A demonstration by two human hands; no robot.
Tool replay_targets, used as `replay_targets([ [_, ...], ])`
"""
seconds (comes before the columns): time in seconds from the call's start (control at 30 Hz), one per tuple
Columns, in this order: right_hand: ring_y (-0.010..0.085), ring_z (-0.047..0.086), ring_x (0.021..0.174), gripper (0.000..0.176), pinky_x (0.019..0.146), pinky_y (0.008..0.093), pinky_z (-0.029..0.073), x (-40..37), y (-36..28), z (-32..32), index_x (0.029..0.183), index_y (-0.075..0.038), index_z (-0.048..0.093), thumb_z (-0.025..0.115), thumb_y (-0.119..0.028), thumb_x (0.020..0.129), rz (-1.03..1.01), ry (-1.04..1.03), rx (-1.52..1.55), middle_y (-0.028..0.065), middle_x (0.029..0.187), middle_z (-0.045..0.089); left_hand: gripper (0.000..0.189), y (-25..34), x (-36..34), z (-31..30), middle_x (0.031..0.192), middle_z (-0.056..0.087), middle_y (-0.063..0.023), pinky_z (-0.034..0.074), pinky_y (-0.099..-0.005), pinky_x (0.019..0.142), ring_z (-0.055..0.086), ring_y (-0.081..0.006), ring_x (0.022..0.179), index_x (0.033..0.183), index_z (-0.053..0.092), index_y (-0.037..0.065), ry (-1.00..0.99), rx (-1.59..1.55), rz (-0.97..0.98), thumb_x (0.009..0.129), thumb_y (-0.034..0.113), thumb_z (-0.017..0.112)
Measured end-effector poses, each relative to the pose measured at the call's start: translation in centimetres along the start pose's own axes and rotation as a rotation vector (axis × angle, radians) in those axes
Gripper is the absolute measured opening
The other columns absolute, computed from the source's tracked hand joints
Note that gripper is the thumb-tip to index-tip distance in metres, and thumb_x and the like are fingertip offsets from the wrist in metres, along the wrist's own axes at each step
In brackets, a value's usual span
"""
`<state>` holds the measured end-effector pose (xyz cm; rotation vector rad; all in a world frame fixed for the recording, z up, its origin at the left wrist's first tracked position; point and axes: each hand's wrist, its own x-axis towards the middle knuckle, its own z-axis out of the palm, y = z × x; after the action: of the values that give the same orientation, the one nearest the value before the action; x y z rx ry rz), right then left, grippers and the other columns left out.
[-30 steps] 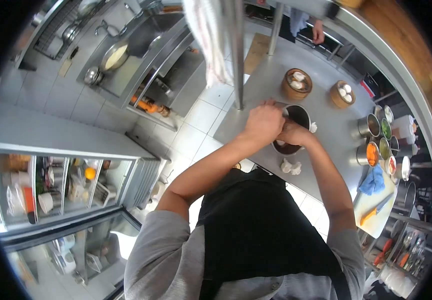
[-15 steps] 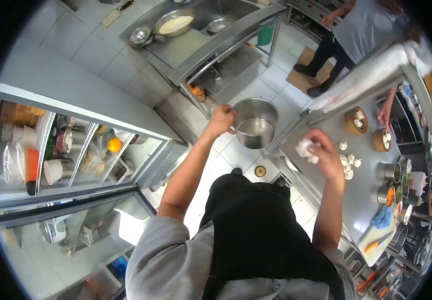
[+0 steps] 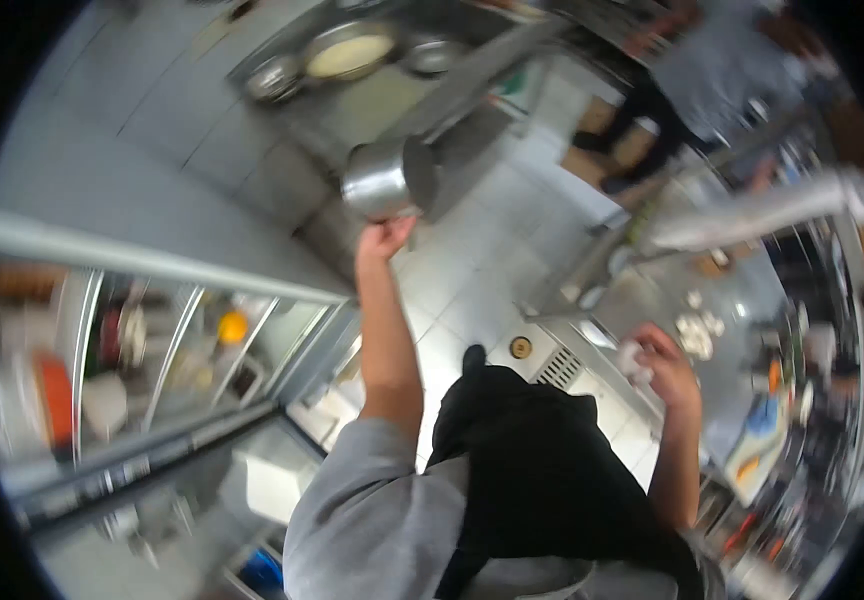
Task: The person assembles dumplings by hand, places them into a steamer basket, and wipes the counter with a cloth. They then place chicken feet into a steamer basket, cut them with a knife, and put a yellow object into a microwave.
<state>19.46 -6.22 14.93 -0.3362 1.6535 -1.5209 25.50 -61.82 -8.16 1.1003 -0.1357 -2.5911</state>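
My left hand (image 3: pixel 386 238) is closed at the side of a steel pot (image 3: pixel 389 180), probably on its handle, which is hidden. The pot is held in the air, tipped on its side, near the sink counter. In my right hand (image 3: pixel 668 362) is a white lump (image 3: pixel 636 364), partly covered by the fingers and too blurred to name. That hand is at the near edge of the steel worktable (image 3: pixel 642 300). Several small white lumps (image 3: pixel 698 332) lie on the worktable beyond it.
An open fridge (image 3: pixel 177 400) with filled shelves stands at left. The sink counter (image 3: pixel 372 105) holds metal bowls. Another person (image 3: pixel 722 70) stands at the back right. A floor drain grate (image 3: pixel 558 368) lies ahead. A rolled plastic sheet (image 3: pixel 752 217) hangs over the worktable.
My left hand has moved left and the pot has swung up towards the sink and tipped sideways. My right hand has drawn down with the white lump. The view is more blurred.
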Motion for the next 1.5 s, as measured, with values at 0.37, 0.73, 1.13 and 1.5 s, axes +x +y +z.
replay_targets([
  [0.37, 0.0125, 0.061, 0.083, 0.032, 0.071, 0.0301, 0.051, -3.7, -2.6, 3.9, 0.109, -0.007, 0.062, 0.077, -0.018, 0.083, -0.316, 0.289, -0.196, 0.0037, 0.098, 0.064, 0.031, -22.0, -17.8, 11.5, 0.059, 0.041, -0.0004, 0.034, -0.0306, 0.052, 0.040, -0.0071, 0.061, 0.068, 0.045, 0.000, -0.937, 1.922, 0.176, 0.089, 0.015, 0.060],
  [0.73, 0.0391, 0.066, 0.092, 0.036, 0.080, 0.0476, 0.053, -8.7, 5.4, -7.4, 0.107, -0.007, 0.063, 0.073, -0.016, 0.074, -0.012, 0.790, -1.021, 0.0205, 0.100, 0.064, 0.027, -45.1, -20.7, 19.8, 0.069, 0.056, -0.0282, 0.044, -0.0489, 0.064, 0.057, -0.0459, 0.068, 0.072, 0.052, -0.007, -1.311, 2.076, 0.441, 0.086, 0.015, 0.057],
  [1.13, 0.0353, 0.068, 0.095, 0.029, 0.081, 0.0456, 0.055, -24.0, 11.2, -28.4, 0.104, -0.007, 0.067, 0.071, -0.016, 0.077, 0.089, 1.129, -1.120, 0.0169, 0.096, 0.071, 0.027, -75.3, -22.8, 20.6, 0.070, 0.065, -0.0234, 0.054, -0.0427, 0.063, 0.070, -0.0322, 0.071, 0.079, 0.060, -0.008, -1.191, 1.995, 0.091, 0.087, 0.018, 0.060],
  [1.5, 0.0340, 0.052, 0.120, 0.065, 0.097, 0.0409, 0.049, -16.1, 19.0, -20.4, 0.133, -0.014, 0.057, 0.079, -0.018, 0.072, -0.259, 0.735, -1.065, 0.0156, 0.124, 0.056, 0.028, -69.1, -17.9, 22.5, 0.097, 0.067, -0.0129, 0.055, -0.0334, 0.074, 0.064, -0.0204, 0.079, 0.108, 0.063, 0.000, -1.430, 2.103, 0.521, 0.093, 0.024, 0.066],
])
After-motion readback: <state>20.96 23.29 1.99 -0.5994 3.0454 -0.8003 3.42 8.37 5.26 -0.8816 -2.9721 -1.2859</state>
